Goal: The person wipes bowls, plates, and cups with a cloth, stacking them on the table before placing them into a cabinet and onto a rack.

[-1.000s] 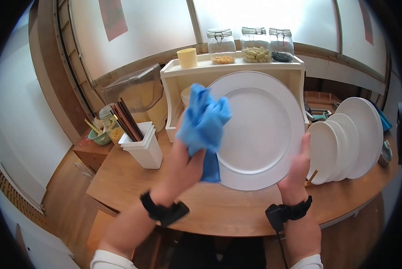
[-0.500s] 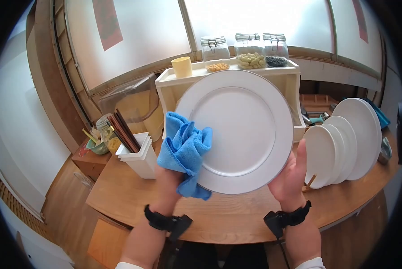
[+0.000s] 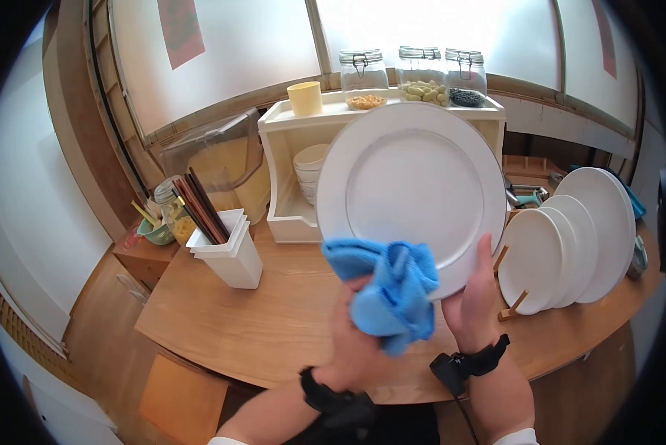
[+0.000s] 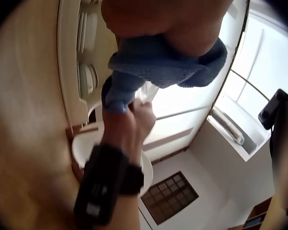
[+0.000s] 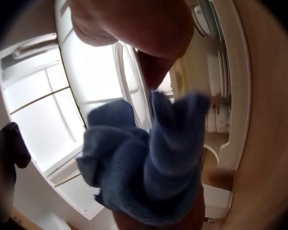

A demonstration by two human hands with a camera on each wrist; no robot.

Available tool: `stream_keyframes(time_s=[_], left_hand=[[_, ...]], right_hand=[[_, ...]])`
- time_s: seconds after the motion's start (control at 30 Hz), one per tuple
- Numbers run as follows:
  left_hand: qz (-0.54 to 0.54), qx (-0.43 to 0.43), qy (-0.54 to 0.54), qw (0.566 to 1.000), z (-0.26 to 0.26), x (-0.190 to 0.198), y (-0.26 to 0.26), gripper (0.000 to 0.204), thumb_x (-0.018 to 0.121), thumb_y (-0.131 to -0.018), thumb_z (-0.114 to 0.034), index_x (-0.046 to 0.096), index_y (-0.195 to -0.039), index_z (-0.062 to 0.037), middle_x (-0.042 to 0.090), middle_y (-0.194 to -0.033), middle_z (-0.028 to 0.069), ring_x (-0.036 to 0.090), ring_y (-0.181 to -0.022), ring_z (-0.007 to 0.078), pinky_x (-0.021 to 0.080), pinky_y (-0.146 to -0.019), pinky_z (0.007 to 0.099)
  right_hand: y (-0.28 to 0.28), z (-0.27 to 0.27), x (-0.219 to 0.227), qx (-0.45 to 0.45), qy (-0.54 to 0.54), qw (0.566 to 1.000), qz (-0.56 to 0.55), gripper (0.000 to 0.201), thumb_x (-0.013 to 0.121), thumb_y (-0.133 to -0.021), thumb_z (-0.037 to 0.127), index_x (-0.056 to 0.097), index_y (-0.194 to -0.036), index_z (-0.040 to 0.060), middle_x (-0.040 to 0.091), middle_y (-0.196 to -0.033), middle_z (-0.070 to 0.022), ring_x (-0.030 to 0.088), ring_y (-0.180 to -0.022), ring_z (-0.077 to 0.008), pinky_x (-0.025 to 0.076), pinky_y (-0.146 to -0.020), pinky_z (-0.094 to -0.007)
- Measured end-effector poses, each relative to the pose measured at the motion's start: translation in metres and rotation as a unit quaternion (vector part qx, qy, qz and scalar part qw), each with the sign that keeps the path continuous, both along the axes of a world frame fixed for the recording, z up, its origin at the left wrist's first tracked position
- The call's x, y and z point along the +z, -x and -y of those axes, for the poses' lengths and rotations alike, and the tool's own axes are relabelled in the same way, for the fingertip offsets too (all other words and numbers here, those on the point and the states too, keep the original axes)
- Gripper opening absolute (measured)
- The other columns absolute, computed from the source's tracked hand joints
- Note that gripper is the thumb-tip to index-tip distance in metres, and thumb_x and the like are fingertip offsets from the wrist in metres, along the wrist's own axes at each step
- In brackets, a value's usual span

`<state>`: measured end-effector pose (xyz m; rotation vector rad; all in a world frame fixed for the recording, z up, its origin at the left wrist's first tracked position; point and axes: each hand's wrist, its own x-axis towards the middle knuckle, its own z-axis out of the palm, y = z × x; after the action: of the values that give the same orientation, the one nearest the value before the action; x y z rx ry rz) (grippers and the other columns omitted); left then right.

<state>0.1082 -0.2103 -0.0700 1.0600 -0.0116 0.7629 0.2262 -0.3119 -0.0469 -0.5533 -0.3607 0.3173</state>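
A large white dinner plate [image 3: 414,196] with a thin rim line is held upright and faces me. At its lower right edge my right hand [image 3: 472,308] grips it, thumb up along the rim and fingers hidden behind. My left hand [image 3: 355,337] holds a bunched blue cloth [image 3: 396,297] over the plate's lower left front. The left wrist view shows the cloth [image 4: 163,62] hanging from the left hand [image 4: 168,19]. In the right wrist view, the plate's edge [image 5: 133,81] rises beside the right hand [image 5: 134,26], with the cloth [image 5: 144,163] close by.
Several white plates [image 3: 529,259] stand in a wooden rack [image 3: 512,305] at right. Left is a white container [image 3: 233,256] of chopsticks [image 3: 199,208]. Behind, a cream shelf [image 3: 288,178] carries a yellow cup [image 3: 304,99] and glass jars [image 3: 422,78], with stacked bowls [image 3: 309,170] inside.
My left hand has moved the cloth from the plate's upper left, down its left side, to the lower edge. The plate shifted left, then back right, still in my right hand.
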Motion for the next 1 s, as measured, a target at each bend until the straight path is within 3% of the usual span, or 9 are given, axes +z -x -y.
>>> stream_keyframes(time_s=[0.07,0.2,0.37,0.43,0.5,0.7,0.77,0.83,1.0], left_hand=[[0.064,-0.014,-0.061,0.996,-0.049,0.002,0.001,0.03,0.052,-0.095,-0.013,0.052,-0.123,-0.0016,0.059,-0.117,0.01,0.057,-0.104,0.0161,0.047,-0.093,0.0337],[-0.064,0.004,-0.321,0.945,-0.131,0.05,0.016,0.016,0.061,-0.089,-0.009,0.065,-0.101,-0.0003,0.067,-0.098,0.007,0.063,-0.088,0.0148,0.052,-0.081,0.03],[-0.118,-0.013,-0.278,0.953,-0.126,0.06,0.006,0.018,0.061,-0.087,-0.002,0.064,-0.105,-0.0002,0.066,-0.1,0.0076,0.062,-0.09,0.0144,0.05,-0.083,0.0292],[-0.035,0.256,-0.385,0.886,-0.084,0.025,-0.011,0.026,0.059,-0.087,0.001,0.058,-0.112,-0.0022,0.062,-0.106,0.008,0.059,-0.099,0.0156,0.047,-0.089,0.0299],[0.006,0.169,-0.203,0.965,-0.047,-0.002,-0.013,0.032,0.059,-0.085,0.003,0.052,-0.116,-0.0046,0.057,-0.112,0.0078,0.054,-0.106,0.017,0.043,-0.094,0.0316],[0.008,0.162,-0.289,0.943,-0.011,-0.01,0.007,0.031,0.061,-0.086,0.0,0.052,-0.115,-0.0051,0.055,-0.114,0.0069,0.053,-0.107,0.0164,0.043,-0.095,0.0323],[-0.01,0.047,-0.164,0.985,-0.055,-0.009,0.01,0.027,0.064,-0.086,-0.004,0.055,-0.111,-0.0043,0.06,-0.107,0.0065,0.056,-0.101,0.0144,0.046,-0.09,0.0302],[-0.051,0.053,-0.203,0.976,-0.099,0.031,0.017,0.022,0.065,-0.085,-0.005,0.06,-0.106,-0.0032,0.064,-0.098,0.0056,0.06,-0.091,0.0128,0.049,-0.083,0.0282],[-0.125,0.052,-0.435,0.89,-0.137,0.075,0.022,0.019,0.062,-0.085,-0.003,0.064,-0.103,-0.0006,0.067,-0.091,0.005,0.062,-0.085,0.0144,0.05,-0.08,0.0298]], right_hand=[[0.004,0.003,0.007,0.017,-0.018,1.0,0.017,0.061,0.039,-0.1,0.047,0.036,-0.14,0.0018,0.048,-0.136,-0.0122,0.047,-0.124,-0.0251,0.038,-0.105,-0.0379],[-0.007,0.01,0.01,0.114,-0.083,0.988,0.055,0.061,0.039,-0.099,0.048,0.037,-0.14,0.0031,0.046,-0.138,-0.0106,0.044,-0.127,-0.0249,0.035,-0.107,-0.0392],[-0.014,0.003,-0.005,0.083,-0.013,0.996,0.032,0.058,0.044,-0.099,0.045,0.038,-0.139,0.0027,0.048,-0.136,-0.0104,0.047,-0.124,-0.0226,0.038,-0.105,-0.0366],[-0.019,0.002,-0.017,0.015,0.025,1.0,-0.007,0.056,0.045,-0.099,0.042,0.039,-0.137,0.0015,0.05,-0.134,-0.0108,0.048,-0.123,-0.0222,0.039,-0.104,-0.0356],[-0.015,0.001,-0.011,-0.01,0.007,1.0,-0.015,0.056,0.044,-0.1,0.043,0.04,-0.137,0.001,0.05,-0.134,-0.0112,0.049,-0.122,-0.0226,0.039,-0.104,-0.0359],[-0.004,-0.001,0.002,-0.002,-0.044,0.999,-0.004,0.059,0.037,-0.1,0.047,0.04,-0.136,0.0012,0.051,-0.133,-0.0122,0.048,-0.122,-0.0243,0.038,-0.105,-0.037],[-0.005,0.006,0.007,-0.006,-0.049,0.999,0.002,0.06,0.036,-0.1,0.049,0.04,-0.136,0.0013,0.05,-0.133,-0.0124,0.048,-0.123,-0.0247,0.037,-0.105,-0.0371],[-0.012,0.019,0.008,0.087,-0.082,0.992,0.029,0.061,0.036,-0.1,0.05,0.042,-0.135,0.0019,0.052,-0.131,-0.012,0.05,-0.121,-0.0243,0.038,-0.104,-0.0371],[-0.012,0.002,-0.003,0.059,0.035,0.998,0.015,0.056,0.042,-0.099,0.047,0.044,-0.132,0.001,0.056,-0.127,-0.011,0.054,-0.115,-0.0225,0.041,-0.101,-0.0353]])
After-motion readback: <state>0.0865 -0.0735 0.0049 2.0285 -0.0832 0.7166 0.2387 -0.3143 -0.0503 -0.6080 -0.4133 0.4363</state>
